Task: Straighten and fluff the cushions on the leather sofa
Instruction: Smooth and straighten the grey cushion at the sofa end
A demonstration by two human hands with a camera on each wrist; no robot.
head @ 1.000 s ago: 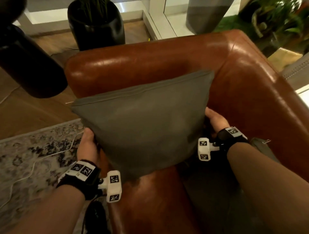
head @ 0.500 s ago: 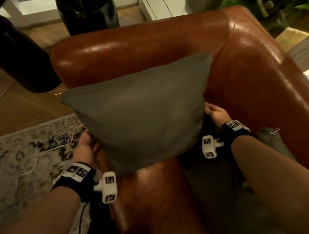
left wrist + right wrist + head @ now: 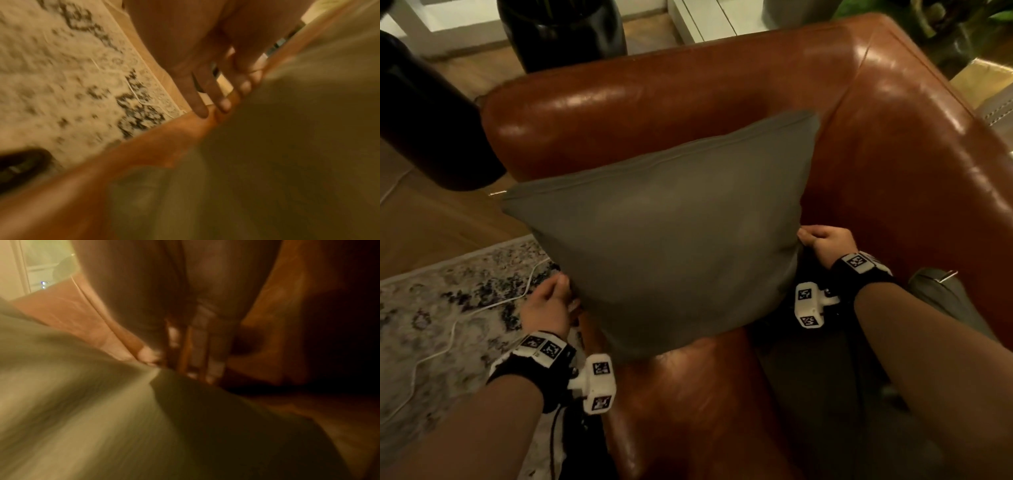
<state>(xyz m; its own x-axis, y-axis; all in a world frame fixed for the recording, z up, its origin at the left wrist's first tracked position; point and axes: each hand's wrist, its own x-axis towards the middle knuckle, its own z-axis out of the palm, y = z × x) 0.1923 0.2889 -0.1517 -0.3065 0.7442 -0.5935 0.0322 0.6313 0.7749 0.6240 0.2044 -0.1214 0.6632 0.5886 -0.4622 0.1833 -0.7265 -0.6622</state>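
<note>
A grey square cushion stands upright on the arm of the brown leather sofa, leaning towards its corner. My left hand lies at the cushion's lower left edge. In the left wrist view its fingers are straight, tips against the cushion and the leather. My right hand is at the cushion's right edge with fingers curled. In the blurred right wrist view those fingers pinch the fabric into a pucker.
Two tall black vases stand on the wood floor behind and left of the sofa. A patterned rug with a white cable lies at left. Dark grey fabric covers the seat at right. Plants are behind.
My right fingers have curled onto the cushion's right edge. My left hand has slid a little down its left edge. The cushion still stands on the arm, barely shifted.
</note>
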